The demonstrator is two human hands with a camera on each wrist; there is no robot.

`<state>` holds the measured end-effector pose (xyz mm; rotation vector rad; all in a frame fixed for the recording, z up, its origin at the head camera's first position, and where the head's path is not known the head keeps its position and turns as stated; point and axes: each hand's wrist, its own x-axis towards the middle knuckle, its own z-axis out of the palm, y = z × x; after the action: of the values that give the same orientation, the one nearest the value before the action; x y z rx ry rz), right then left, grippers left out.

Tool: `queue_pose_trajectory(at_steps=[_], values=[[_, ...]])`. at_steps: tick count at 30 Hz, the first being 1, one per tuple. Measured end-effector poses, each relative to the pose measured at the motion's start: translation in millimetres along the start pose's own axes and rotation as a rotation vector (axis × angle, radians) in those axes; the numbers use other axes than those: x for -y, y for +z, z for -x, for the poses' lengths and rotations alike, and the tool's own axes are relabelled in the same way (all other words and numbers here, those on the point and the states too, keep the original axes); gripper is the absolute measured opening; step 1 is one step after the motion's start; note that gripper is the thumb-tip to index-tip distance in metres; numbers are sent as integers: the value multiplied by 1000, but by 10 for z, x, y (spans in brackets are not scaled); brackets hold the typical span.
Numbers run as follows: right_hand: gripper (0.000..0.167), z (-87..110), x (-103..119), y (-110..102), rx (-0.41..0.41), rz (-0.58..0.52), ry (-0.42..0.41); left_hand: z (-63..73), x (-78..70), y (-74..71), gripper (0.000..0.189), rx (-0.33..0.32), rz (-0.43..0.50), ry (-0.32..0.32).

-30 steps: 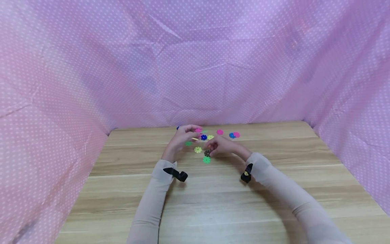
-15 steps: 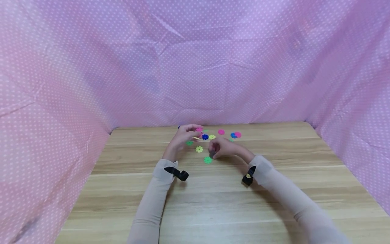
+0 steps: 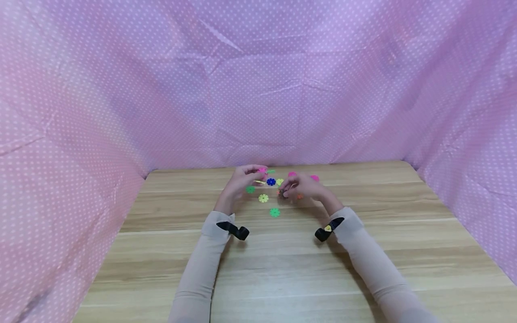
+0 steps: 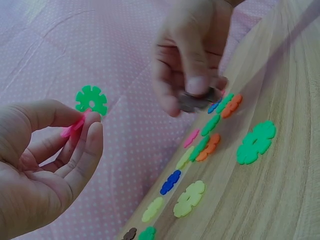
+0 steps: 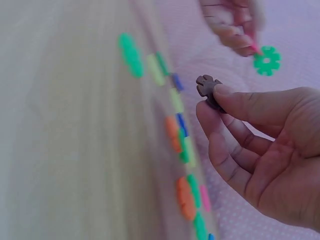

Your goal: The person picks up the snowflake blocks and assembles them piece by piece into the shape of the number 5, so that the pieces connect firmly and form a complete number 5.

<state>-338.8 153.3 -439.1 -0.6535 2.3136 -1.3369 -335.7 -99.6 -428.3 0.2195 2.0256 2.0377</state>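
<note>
Held up over the far part of the table, my left hand (image 3: 242, 181) pinches a pink snowflake disc (image 4: 73, 127) between thumb and fingers. A green snowflake disc (image 4: 92, 100) is joined to the pink one and stands out beyond the fingertips. My right hand (image 3: 304, 186), to the right of the left one, pinches a brown snowflake disc (image 5: 207, 87) by its edge. The brown disc's notched petals show past the thumb in the right wrist view. A gap separates the two hands.
Loose notched discs lie on the wooden table (image 3: 282, 269) below the hands, among them a green disc (image 3: 274, 212), a yellow disc (image 3: 263, 198), a blue disc (image 3: 271, 181) and an orange disc (image 4: 208, 148). A pink dotted cloth (image 3: 258, 98) hangs behind the table.
My right hand has picked up the brown disc from beside the green one and raised it away from the table. My left hand stays in place with its joined discs.
</note>
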Motion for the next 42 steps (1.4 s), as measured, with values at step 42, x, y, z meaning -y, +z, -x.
queue_pose_trajectory(at_steps=[42], values=[[30,-123,233,25,-345,-377,-4,-13,55,69,30,-3,-55,21]])
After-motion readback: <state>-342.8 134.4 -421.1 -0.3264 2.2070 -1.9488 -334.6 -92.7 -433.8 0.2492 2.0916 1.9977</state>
